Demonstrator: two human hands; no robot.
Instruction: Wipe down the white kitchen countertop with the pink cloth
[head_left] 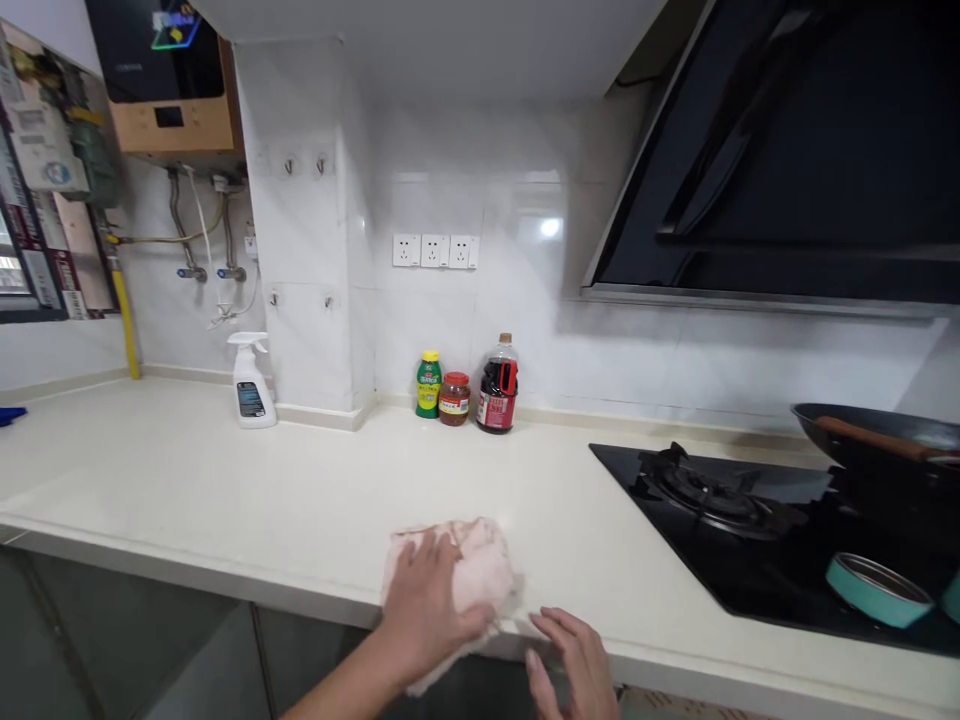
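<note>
A pale pink cloth [484, 570] lies at the front edge of the white countertop [247, 480], with part of it hanging over the edge. My left hand [427, 605] is on top of the cloth, palm down, gripping it against the counter. Its fingers are slightly bent and the thumb points right. Just right of the cloth, my right hand [576, 665] is at the counter's front edge with its fingers apart and nothing in them. Its lower part is cut off by the frame.
Against the back wall stand a green bottle [428, 385], a red-lidded jar [454, 400] and a dark sauce bottle [498, 385]. A white spray bottle [252, 385] is left. Right are a gas stove [712, 560], a wok [847, 430] and a teal round container [877, 590], beneath a black hood [810, 170].
</note>
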